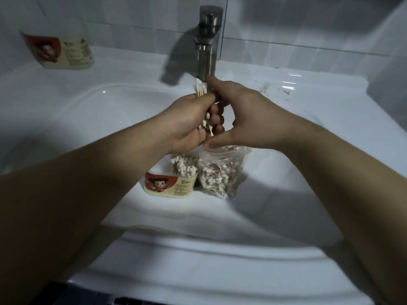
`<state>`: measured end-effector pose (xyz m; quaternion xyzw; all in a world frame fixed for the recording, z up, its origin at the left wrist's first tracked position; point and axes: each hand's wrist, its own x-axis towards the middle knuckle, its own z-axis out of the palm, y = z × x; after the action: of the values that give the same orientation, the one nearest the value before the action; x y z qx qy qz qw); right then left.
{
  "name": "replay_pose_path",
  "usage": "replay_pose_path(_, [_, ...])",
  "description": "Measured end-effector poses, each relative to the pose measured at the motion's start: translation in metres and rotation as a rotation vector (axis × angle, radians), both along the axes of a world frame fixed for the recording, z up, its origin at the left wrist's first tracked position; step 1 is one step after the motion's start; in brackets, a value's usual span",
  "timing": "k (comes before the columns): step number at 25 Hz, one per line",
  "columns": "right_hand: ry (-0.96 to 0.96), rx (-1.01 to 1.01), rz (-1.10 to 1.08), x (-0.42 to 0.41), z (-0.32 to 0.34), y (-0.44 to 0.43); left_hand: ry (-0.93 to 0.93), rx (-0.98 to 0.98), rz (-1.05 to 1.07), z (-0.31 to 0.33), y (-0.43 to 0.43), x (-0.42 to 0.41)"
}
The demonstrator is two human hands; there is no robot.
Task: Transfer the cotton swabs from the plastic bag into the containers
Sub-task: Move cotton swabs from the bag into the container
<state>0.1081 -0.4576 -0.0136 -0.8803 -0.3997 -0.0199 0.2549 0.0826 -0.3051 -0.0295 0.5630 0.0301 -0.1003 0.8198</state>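
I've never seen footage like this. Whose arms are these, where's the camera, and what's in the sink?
No machine here: a person works with bare hands. The single picture comes from a wide-angle camera worn on the head, looking down along both arms over a white sink with a steel tap behind. The left hand grips a bundle of wooden-stemmed cotton swabs; the right hand brackets its ends with forefinger and thumb, though contact is hard to judge. In the basin stand a small plastic container with a cartoon label, swabs upright inside, and right beside it a clear plastic bag of swabs. A second labelled container sits far left by the wall.
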Motion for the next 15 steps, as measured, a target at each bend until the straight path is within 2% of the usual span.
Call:
replay_pose_path(6, [-0.109,0.036,-0.093,0.0018,0.0016,0.0021,0.029,0.074,-0.032,0.0033,0.0004,-0.0027])
replay_pose_path(9, [-0.07,0.055,-0.066,-0.0037,0.0023,0.0037,0.0,0.151,-0.018,0.004,-0.001,-0.0054])
replay_pose_path(15, [-0.079,-0.05,-0.082,-0.0007,0.0022,0.0059,-0.031,0.207,-0.014,0.0013,-0.0039,-0.0071])
